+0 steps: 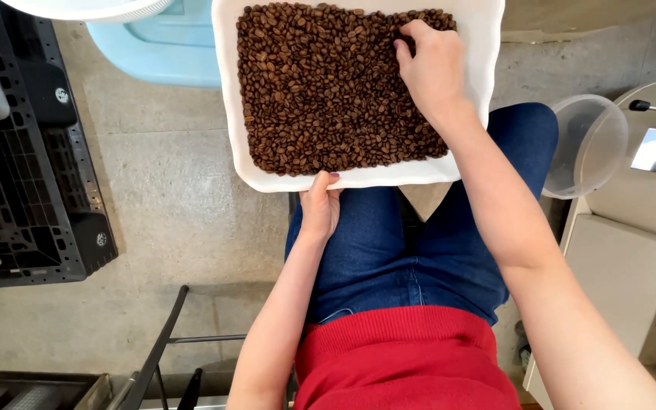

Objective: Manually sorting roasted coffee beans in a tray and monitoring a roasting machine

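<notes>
Looking down, I see a white tray (pixel 472 30) resting across my knees, filled almost edge to edge with a flat layer of brown roasted coffee beans (pixel 328 91). My right hand (pixel 430 64) lies on the beans toward the tray's two o'clock corner, palm down, its fingers (pixel 411 34) drawn together and curled into the layer, touching beans; whether they pinch any single bean I cannot tell. The bulk of the beans spreads from that hand toward nine o'clock and six o'clock. My left hand (pixel 319 206) grips the tray's near rim at six o'clock, thumb pressed on top of the white edge, the other fingers hidden beneath the tray, so it is clamped on the rim and well apart from my right hand. Below the tray are my legs in blue jeans (pixel 389 258) and the hem of my red top (pixel 408 357). At three o'clock from the tray, just beside my right knee, sits a clear round plastic container (pixel 590 144), and past it a pale machine (pixel 647 205) with a metal lever. At nine o'clock a black plastic pallet (pixel 28 182) lies on the concrete floor (pixel 176 212), and at eleven o'clock a light blue tub (pixel 161 53) stands just beside the tray's far left corner.
</notes>
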